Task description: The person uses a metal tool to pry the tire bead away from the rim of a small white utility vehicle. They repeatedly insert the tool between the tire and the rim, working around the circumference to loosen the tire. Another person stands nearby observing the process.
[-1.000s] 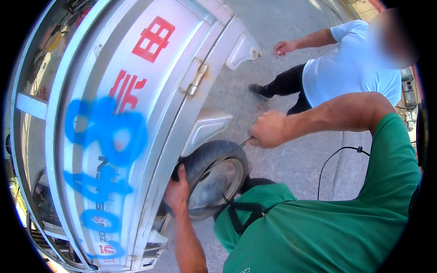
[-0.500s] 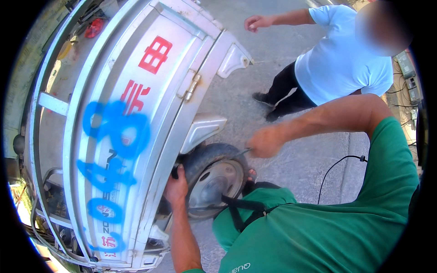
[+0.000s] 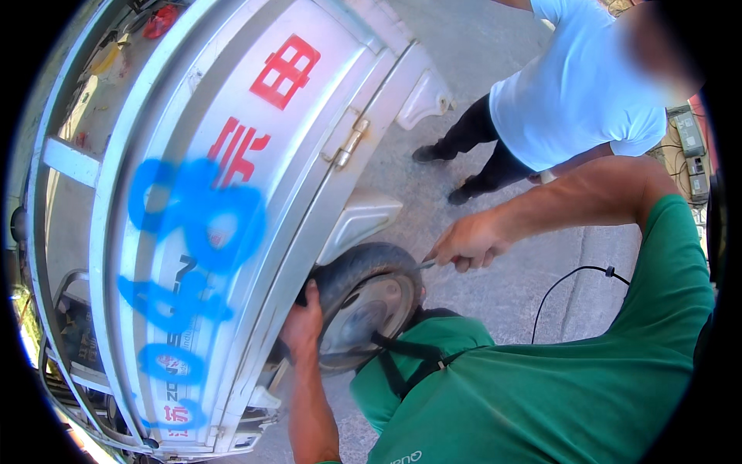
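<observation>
A wheel with a black tyre and a dusty grey rim sits beside the vehicle's side panel. My left hand grips the tyre on the side nearest the panel, thumb up along it; its other fingers are mostly hidden. At the tyre's right edge, my right hand is closed around a thin metal tyre lever. The lever's end points at the tyre beside the rim; whether it is tucked under the bead I cannot tell.
A silver cargo-bed side panel with blue paint marks and a hinge fills the left. A person in a light blue shirt stands at the far right on concrete. Black straps hang over my green shirt, near the wheel.
My right hand has shifted slightly right and turned, still on the lever. My left hand stays at the tyre. The view has moved, and the person's outstretched arm is now largely out of frame.
</observation>
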Available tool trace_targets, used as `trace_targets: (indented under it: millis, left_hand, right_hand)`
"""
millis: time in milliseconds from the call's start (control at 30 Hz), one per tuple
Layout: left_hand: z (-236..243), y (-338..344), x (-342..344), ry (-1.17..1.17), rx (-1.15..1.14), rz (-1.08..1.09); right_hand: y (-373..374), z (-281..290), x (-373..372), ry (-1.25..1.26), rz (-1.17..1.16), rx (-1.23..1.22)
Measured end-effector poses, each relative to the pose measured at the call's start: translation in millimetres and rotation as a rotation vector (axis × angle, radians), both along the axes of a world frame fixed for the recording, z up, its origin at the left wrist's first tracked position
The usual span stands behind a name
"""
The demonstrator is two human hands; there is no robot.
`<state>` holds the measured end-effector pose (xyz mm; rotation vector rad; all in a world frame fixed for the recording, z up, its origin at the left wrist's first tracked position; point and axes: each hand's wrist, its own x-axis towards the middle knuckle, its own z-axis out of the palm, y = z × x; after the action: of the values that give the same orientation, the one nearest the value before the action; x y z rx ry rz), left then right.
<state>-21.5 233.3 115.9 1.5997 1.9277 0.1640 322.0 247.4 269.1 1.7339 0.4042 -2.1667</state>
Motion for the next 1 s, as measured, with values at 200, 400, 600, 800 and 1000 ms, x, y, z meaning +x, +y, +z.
trace_targets:
  millis: [200,400,600,800,1000]
  left_hand:
    - [-7,20,2,-0.048,-0.050,0.001]
    - [-3,15,7,-0.023,0.063,0.020]
    - [-4,10,5,-0.043,0.048,0.011]
    - [-9,2,6,-0.024,0.094,0.001]
    - [7,3,8,-0.026,0.112,-0.012]
  right_hand:
    - [52,-12,-18,-0.130,0.251,0.048]
    - [30,2,-24,-0.133,0.278,0.102]
    - [-59,3,-25,-0.092,0.177,0.486]
    - [-50,-16,-9,-0.049,0.211,0.404]
    - [7,8,-17,-0.115,0.316,0.183]
